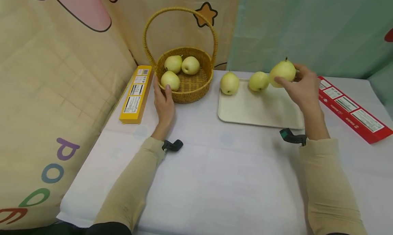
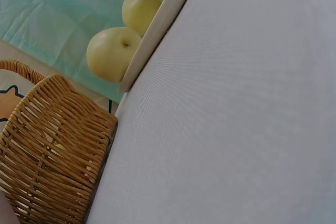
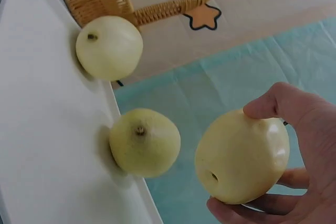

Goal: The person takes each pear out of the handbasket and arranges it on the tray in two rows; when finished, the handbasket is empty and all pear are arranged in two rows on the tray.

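Observation:
My right hand (image 1: 305,88) grips a pale green pear (image 1: 282,73) above the right part of a cream tray (image 1: 245,112). In the right wrist view the thumb and fingers curl round this pear (image 3: 241,156). Two more pears, one at the tray's left corner (image 1: 229,83) and one beside it (image 1: 258,81), sit at the tray's back. My left hand (image 1: 164,105) rests against the left front of a wicker basket (image 1: 191,97), thumb at its rim. Inside the basket lie three pears (image 1: 173,64). The left wrist view shows mostly the basket's side (image 2: 58,150) and barely any hand.
A yellow box (image 1: 135,95) lies left of the basket. On the right, a red box (image 1: 353,108) lies slantwise past the tray. The basket's tall arched handle (image 1: 181,9) stands up. Printed curtains (image 1: 307,30) hang behind the white-covered table (image 1: 221,180).

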Available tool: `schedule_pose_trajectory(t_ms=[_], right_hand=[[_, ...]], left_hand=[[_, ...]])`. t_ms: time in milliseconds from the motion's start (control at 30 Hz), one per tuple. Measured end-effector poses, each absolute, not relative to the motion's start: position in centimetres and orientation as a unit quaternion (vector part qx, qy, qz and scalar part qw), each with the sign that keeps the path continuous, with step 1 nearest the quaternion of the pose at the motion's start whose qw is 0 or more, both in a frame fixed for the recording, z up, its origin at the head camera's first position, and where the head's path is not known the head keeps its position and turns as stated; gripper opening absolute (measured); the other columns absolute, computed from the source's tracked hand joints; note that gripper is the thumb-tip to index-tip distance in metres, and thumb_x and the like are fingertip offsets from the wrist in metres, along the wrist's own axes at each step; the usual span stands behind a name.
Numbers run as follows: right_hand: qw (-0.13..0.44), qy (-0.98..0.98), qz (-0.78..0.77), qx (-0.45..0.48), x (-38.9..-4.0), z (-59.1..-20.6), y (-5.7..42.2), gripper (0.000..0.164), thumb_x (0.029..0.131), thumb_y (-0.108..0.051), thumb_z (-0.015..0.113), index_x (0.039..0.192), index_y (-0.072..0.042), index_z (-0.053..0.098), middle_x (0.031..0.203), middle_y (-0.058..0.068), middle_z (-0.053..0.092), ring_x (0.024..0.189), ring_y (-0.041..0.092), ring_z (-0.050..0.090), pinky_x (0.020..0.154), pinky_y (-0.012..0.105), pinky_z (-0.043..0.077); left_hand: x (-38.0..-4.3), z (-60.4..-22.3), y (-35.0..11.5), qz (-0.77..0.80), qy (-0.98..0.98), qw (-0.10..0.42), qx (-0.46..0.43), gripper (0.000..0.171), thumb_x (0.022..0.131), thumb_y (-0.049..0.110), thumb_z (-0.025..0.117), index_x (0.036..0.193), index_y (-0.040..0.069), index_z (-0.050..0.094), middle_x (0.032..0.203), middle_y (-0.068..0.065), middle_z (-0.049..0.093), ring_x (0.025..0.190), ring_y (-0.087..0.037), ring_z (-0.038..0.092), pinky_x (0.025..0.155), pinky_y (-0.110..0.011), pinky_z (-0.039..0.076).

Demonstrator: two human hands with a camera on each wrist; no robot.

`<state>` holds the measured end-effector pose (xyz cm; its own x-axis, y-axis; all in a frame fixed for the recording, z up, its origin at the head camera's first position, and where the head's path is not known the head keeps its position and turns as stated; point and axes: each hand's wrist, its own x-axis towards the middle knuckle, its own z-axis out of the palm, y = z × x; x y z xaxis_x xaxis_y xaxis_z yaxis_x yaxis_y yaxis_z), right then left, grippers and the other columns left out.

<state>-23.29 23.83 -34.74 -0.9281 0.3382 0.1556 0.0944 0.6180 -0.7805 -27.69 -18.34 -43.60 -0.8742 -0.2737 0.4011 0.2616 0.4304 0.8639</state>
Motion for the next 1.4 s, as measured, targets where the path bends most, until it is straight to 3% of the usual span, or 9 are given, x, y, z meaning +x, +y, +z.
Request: schedule_pose_trajectory(t_ms=[133, 333, 500, 633, 733, 900, 1000, 1133, 1400], right_hand=[[0.122, -0.886, 0.418, -0.156, -23.4, -35.9, 25.5, 0.084, 0.090, -0.060, 0.072, 0.159, -0.017, 0.049, 0.148, 0.021, 0.060, 0.103, 0.008, 0.056, 0.080, 0.024, 0.045], [0.080, -0.895, 0.397, -0.185, -23.9, -38.4, 26.6, 0.091, 0.093, -0.066, 0.063, 0.160, -0.007, 0.045, 0.143, 0.021, 0.054, 0.121, 0.025, 0.046, 0.086, 0.031, 0.044], [0.059, -0.895, 0.398, -0.193, -24.1, -39.7, 27.0, 0.094, 0.093, -0.070, 0.060, 0.162, -0.008, 0.041, 0.151, 0.027, 0.047, 0.140, 0.039, 0.035, 0.105, 0.051, 0.042], [0.059, -0.892, 0.403, -0.197, -24.2, -40.4, 26.8, 0.098, 0.093, -0.072, 0.057, 0.164, -0.009, 0.036, 0.156, 0.029, 0.043, 0.148, 0.043, 0.024, 0.113, 0.061, 0.035], [0.084, -0.896, 0.388, -0.199, -24.4, -40.7, 26.5, 0.097, 0.095, -0.071, 0.054, 0.163, -0.005, 0.036, 0.155, 0.028, 0.046, 0.146, 0.043, 0.030, 0.113, 0.061, 0.038], [0.154, -0.900, 0.361, -0.190, -24.5, -41.2, 26.1, 0.086, 0.099, -0.061, 0.056, 0.159, -0.001, 0.039, 0.154, 0.024, 0.050, 0.140, 0.040, 0.042, 0.117, 0.057, 0.037], [0.184, -0.895, 0.367, -0.175, -24.6, -41.4, 26.2, 0.081, 0.098, -0.050, 0.062, 0.159, -0.002, 0.038, 0.158, 0.022, 0.046, 0.145, 0.039, 0.040, 0.123, 0.054, 0.030], [0.198, -0.891, 0.375, -0.163, -24.6, -41.6, 26.3, 0.081, 0.094, -0.038, 0.069, 0.159, -0.002, 0.038, 0.159, 0.021, 0.045, 0.147, 0.039, 0.039, 0.125, 0.053, 0.027], [0.174, -0.894, 0.384, -0.153, -24.4, -41.5, 26.9, 0.082, 0.091, -0.026, 0.066, 0.163, -0.006, 0.032, 0.161, 0.021, 0.042, 0.147, 0.041, 0.034, 0.121, 0.059, 0.027]], left_hand=[[-27.7, -43.6, -18.8, -0.530, -0.809, 0.253, 0.002, 0.066, 0.115, 0.041, 0.037, 0.170, 0.013, 0.015, 0.178, 0.000, 0.016, 0.162, -0.009, 0.015, 0.131, -0.025, 0.012], [-27.5, -43.7, -19.5, -0.531, -0.809, 0.251, 0.011, 0.066, 0.114, 0.042, 0.037, 0.171, 0.017, 0.014, 0.177, 0.003, 0.016, 0.161, -0.009, 0.014, 0.131, -0.025, 0.012], [-27.6, -43.9, -19.7, -0.527, -0.812, 0.251, 0.008, 0.066, 0.114, 0.042, 0.037, 0.171, 0.016, 0.014, 0.178, 0.002, 0.016, 0.162, -0.009, 0.014, 0.131, -0.025, 0.012], [-27.6, -43.8, -19.6, -0.528, -0.811, 0.252, 0.007, 0.066, 0.114, 0.042, 0.037, 0.170, 0.014, 0.015, 0.177, 0.000, 0.017, 0.161, -0.009, 0.015, 0.131, -0.025, 0.012], [-27.5, -43.7, -19.4, -0.531, -0.810, 0.250, 0.006, 0.067, 0.114, 0.042, 0.037, 0.170, 0.014, 0.014, 0.178, 0.001, 0.016, 0.161, -0.008, 0.014, 0.131, -0.024, 0.012], [-27.6, -43.6, -19.1, -0.532, -0.810, 0.248, 0.003, 0.067, 0.114, 0.042, 0.037, 0.170, 0.015, 0.014, 0.178, 0.001, 0.016, 0.161, -0.007, 0.014, 0.130, -0.024, 0.011], [-27.7, -43.6, -19.0, -0.530, -0.811, 0.247, 0.006, 0.067, 0.114, 0.043, 0.037, 0.170, 0.015, 0.014, 0.178, 0.001, 0.016, 0.161, -0.007, 0.014, 0.130, -0.024, 0.012], [-27.7, -43.6, -18.9, -0.527, -0.814, 0.245, 0.007, 0.067, 0.114, 0.043, 0.036, 0.170, 0.014, 0.014, 0.178, 0.000, 0.016, 0.161, -0.009, 0.015, 0.131, -0.024, 0.012], [-27.9, -43.8, -18.5, -0.534, -0.810, 0.243, 0.002, 0.067, 0.114, 0.044, 0.036, 0.170, 0.015, 0.014, 0.178, 0.002, 0.016, 0.161, -0.007, 0.014, 0.130, -0.022, 0.011]])
